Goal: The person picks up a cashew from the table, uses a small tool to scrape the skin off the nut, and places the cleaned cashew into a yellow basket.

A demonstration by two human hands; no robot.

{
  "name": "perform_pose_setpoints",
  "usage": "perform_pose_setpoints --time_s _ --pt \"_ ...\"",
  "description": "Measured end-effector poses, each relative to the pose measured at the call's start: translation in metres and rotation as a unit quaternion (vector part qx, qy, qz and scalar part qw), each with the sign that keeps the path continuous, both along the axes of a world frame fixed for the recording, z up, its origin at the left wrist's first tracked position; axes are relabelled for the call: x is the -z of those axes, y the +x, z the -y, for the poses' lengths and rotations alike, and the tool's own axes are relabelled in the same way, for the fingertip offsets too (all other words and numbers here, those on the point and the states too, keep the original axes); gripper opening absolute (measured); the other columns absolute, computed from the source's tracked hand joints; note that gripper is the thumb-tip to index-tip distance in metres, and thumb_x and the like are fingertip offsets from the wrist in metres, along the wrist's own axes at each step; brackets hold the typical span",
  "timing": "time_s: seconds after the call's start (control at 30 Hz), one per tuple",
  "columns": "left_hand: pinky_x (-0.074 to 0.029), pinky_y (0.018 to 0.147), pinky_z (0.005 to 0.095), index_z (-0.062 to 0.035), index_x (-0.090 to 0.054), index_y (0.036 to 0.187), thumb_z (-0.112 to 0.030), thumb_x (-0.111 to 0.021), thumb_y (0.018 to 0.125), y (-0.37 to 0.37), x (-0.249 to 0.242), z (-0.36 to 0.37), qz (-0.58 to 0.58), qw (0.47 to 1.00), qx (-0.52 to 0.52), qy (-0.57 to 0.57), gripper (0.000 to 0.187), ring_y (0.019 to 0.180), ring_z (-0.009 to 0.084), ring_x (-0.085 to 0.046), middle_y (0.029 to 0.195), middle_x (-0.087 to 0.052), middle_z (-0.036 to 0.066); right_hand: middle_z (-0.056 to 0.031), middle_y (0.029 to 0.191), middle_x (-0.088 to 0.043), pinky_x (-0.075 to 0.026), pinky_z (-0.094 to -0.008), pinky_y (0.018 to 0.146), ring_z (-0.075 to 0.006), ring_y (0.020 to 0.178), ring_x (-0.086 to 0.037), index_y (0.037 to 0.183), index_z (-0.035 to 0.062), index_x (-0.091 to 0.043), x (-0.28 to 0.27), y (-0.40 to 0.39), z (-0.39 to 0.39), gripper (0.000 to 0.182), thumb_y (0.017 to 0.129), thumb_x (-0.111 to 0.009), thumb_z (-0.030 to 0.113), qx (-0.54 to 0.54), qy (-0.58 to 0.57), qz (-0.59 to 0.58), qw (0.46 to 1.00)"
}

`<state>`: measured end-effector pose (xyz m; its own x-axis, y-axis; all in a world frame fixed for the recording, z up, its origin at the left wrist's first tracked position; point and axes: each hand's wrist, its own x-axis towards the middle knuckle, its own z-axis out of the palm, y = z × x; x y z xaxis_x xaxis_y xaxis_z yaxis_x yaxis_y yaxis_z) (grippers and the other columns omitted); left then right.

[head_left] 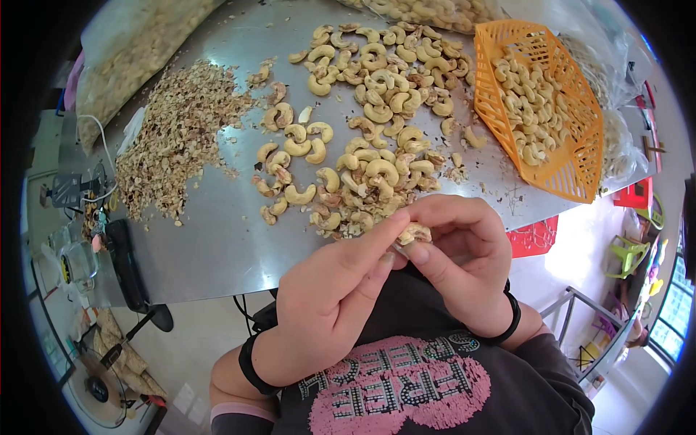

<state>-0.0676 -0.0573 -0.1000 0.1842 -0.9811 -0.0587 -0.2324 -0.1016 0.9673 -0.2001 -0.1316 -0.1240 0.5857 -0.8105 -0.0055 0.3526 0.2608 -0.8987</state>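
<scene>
At the desk's (239, 254) near edge, the left hand (319, 290) and right hand (467, 254) are together, fingertips closed on one cashew (415, 233), just beside the loose nuts (383, 170); flaky skins (181, 119) and an orange basket (580, 180) lie beyond.

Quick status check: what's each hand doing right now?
Left hand: fingers drawn together at the cashew; whether it grips anything can't be told.
Right hand: closed, pinching the cashew between thumb and fingers.
</scene>
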Motion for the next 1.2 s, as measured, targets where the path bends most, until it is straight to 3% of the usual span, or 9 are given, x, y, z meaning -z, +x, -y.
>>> perform_pose_setpoints --time_s 0.17,0.23,0.37,0.43,0.47,0.53,0.83,1.17,1.2 --pt "-0.046 0.059 0.0261 -0.0007 -0.05 0.111 0.003 -0.053 0.073 0.003 0.004 0.002 0.116 0.991 0.014 -0.071 0.038 0.067 0.0225 -0.059 0.082 -0.06 0.011 -0.011 0.089 -0.056 -0.046 -0.0257 0.072 -0.0157 0.082 -0.057 0.098 -0.0039 -0.046 -0.001 -0.003 0.005 0.02 0.079 -0.053 0.0 -0.035 0.032 -0.015 0.999" --pt "-0.046 0.058 0.0263 -0.0005 -0.05 0.111 0.004 -0.054 0.072 0.006 0.01 0.004 0.187 0.969 0.01 -0.159 0.039 0.068 0.0232 -0.059 0.082 -0.06 0.011 -0.0103 0.087 -0.057 -0.046 -0.0257 0.072 -0.0152 0.081 -0.057 0.098 -0.0037 -0.046 -0.001 -0.002 0.005 0.02 0.08 -0.053 0.001 -0.031 0.027 -0.012 0.999" --pt "-0.046 0.057 0.026 -0.001 -0.05 0.111 0.003 -0.052 0.075 0.006 0.006 0.002 0.154 0.976 0.031 -0.148 0.036 0.067 0.0213 -0.06 0.084 -0.06 0.011 -0.0101 0.088 -0.057 -0.045 -0.0255 0.072 -0.0143 0.08 -0.056 0.097 -0.0037 -0.047 -0.001 -0.002 0.004 0.019 0.08 -0.053 0.002 -0.031 0.108 0.037 0.993" --pt "-0.046 0.057 0.0246 -0.0013 -0.05 0.112 0.001 -0.049 0.079 0.004 -0.002 -0.001 -0.034 0.999 0.033 -0.026 0.033 0.068 0.0183 -0.06 0.087 -0.06 0.012 -0.0099 0.088 -0.057 -0.045 -0.0252 0.072 -0.0138 0.08 -0.056 0.097 -0.0036 -0.047 0.0 -0.003 0.005 0.019 0.08 -0.053 0.003 -0.035 0.112 0.035 0.993" --pt "-0.046 0.057 0.0246 -0.0013 -0.05 0.112 0.001 -0.049 0.079 0.004 -0.003 0.0 -0.035 0.999 0.033 -0.026 0.033 0.068 0.0183 -0.06 0.087 -0.06 0.012 -0.0097 0.088 -0.057 -0.045 -0.0247 0.072 -0.0132 0.08 -0.055 0.097 -0.0034 -0.047 0.0 -0.004 0.005 0.019 0.08 -0.053 0.003 -0.036 0.114 0.034 0.992" --pt "-0.038 0.049 0.0167 0.0013 -0.047 0.113 -0.004 -0.042 0.083 0.002 -0.005 0.0 -0.11 0.994 0.014 0.016 0.031 0.056 0.0063 -0.047 0.077 -0.058 0.008 -0.0096 0.089 -0.057 -0.044 -0.0242 0.072 -0.0126 0.08 -0.055 0.097 -0.0031 -0.048 0.0 -0.004 0.005 0.018 0.081 -0.053 0.003 -0.037 0.116 0.034 0.992" --pt "-0.041 0.054 0.0176 0.0012 -0.039 0.12 -0.004 -0.044 0.082 -0.001 0.004 0.0 -0.057 0.996 0.038 -0.055 0.039 0.065 0.0087 -0.053 0.083 -0.058 0.009 -0.0092 0.089 -0.057 -0.043 -0.0233 0.072 -0.0116 0.081 -0.054 0.095 -0.0027 -0.049 0.0 -0.004 0.005 0.016 0.081 -0.053 0.004 -0.03 0.113 0.037 0.992" --pt "-0.041 0.054 0.0166 0.0004 -0.038 0.121 -0.004 -0.044 0.082 -0.005 0.002 -0.001 -0.027 0.999 0.032 -0.033 0.04 0.064 0.0062 -0.052 0.087 -0.059 0.008 -0.0102 0.085 -0.057 -0.046 -0.024 0.068 -0.0128 0.076 -0.056 0.094 -0.003 -0.048 0.003 0.0 -0.004 0.015 0.08 -0.053 0.001 0.024 0.092 0.044 0.994" --pt "-0.044 0.057 0.0213 0.0009 -0.041 0.119 -0.001 -0.048 0.079 -0.006 0.001 -0.001 -0.007 0.999 0.018 -0.031 0.04 0.067 0.0135 -0.056 0.087 -0.059 0.011 -0.0105 0.085 -0.057 -0.046 -0.0244 0.068 -0.0133 0.076 -0.056 0.093 -0.0031 -0.048 0.003 0.001 -0.004 0.015 0.08 -0.053 0.0 0.029 0.091 0.05 0.994"
